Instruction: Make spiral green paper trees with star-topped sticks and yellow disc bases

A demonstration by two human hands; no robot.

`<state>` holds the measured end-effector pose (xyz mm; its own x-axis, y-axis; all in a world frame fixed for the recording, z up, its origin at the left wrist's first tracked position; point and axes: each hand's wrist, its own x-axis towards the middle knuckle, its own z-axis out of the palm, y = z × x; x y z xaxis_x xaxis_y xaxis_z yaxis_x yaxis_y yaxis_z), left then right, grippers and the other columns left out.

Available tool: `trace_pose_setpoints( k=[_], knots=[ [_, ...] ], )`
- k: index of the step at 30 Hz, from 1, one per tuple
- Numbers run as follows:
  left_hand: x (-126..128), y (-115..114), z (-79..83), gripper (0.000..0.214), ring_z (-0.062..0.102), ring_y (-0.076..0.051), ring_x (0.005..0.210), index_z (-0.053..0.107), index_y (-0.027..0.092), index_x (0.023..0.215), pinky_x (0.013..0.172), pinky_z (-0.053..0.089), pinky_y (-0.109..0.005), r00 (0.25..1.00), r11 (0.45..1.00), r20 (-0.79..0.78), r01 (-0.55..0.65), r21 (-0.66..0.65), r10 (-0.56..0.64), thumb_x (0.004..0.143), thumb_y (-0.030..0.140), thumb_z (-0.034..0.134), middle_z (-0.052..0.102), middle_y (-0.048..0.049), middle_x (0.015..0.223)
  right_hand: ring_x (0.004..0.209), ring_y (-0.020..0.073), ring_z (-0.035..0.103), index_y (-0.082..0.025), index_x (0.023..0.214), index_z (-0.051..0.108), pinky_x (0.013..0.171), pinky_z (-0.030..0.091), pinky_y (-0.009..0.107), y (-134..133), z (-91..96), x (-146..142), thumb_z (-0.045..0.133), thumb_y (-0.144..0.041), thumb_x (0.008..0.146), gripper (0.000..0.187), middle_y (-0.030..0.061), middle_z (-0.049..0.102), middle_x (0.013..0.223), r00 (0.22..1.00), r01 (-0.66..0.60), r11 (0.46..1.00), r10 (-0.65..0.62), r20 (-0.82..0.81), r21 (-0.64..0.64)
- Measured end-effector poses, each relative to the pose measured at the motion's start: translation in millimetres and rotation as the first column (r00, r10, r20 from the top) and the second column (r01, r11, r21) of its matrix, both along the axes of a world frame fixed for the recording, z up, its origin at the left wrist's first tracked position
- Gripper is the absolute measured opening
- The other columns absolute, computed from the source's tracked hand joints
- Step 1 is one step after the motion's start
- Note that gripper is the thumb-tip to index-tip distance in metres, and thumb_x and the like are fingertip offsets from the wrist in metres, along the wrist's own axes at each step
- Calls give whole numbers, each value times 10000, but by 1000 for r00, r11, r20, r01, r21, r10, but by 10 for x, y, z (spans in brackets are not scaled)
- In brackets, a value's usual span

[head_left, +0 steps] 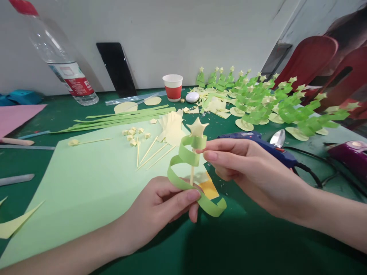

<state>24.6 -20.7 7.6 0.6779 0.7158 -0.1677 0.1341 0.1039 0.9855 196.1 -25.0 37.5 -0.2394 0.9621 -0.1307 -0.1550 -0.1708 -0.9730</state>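
Green paper strip (185, 156) coiled round thin wooden stick (192, 176), yellow paper star (197, 127) atop. Left hand (160, 214) grip clamps stick base, right hand (243, 168) top coil; best keep loops even.

We show a green worktop (258, 244). Directly on it lie a pale green paper sheet (86, 183) at near left and a pink sheet (14, 116) at far left. A bundle of green strips (120, 118) lies behind the pale sheet. A water bottle (63, 65) and a paper cup (172, 87) stand near the wall. A cluster of paper trees (272, 103) stands at right, with a blue glue gun (266, 147) just beside a spoon (277, 138).
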Motion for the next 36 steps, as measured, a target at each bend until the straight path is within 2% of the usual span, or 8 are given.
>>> trace_pose_setpoints(
  k=[6,12,16,21,28,36],
  knots=[
    [-1,-1,-20,361,284,-60,406,527,130,530,397,206,-212,1000,1000,14,17,22,-17,819,332,451,330,50,454,455,47,203,-182,558,592,422,189,196,-33,-60,-34,637,-254,749,210,-56,260,500,996,-4,998,-1,-87,-65],
    [1,13,-8,355,281,-59,406,530,127,527,395,211,-208,1000,999,11,17,36,-17,819,311,449,331,51,449,467,51,208,-221,669,664,428,199,192,-29,-59,-37,666,-248,726,63,-59,249,519,991,19,995,-32,-129,-101],
    [-5,14,-5,360,284,-60,405,531,129,526,396,219,-205,1000,999,-6,23,44,-23,821,318,449,318,55,443,465,51,211,-201,609,646,420,201,192,-38,-55,-39,667,-252,724,128,-55,251,520,989,11,995,-24,-144,-95],
    [-11,11,-14,373,289,-60,408,544,126,534,397,217,-207,999,998,-26,35,45,-33,829,331,445,318,52,450,469,56,191,-171,566,554,427,178,204,-28,-74,-36,648,-307,748,246,-51,247,524,993,13,995,-24,-114,-97],
    [-1,25,-26,370,286,-57,404,530,127,524,394,208,-209,1000,1000,-15,15,26,-15,827,324,447,327,49,454,527,80,144,-171,630,403,460,162,226,-16,-68,-23,548,-377,822,317,-42,200,599,1000,-16,996,14,-24,-86],
    [-13,12,-6,364,295,-61,396,529,128,523,395,214,-208,1000,1000,-18,5,29,-5,820,321,443,317,52,431,505,67,204,-174,663,506,460,170,223,-12,-47,-44,569,-310,810,210,-44,282,570,1000,18,998,-19,-9,-57]
  ],
)
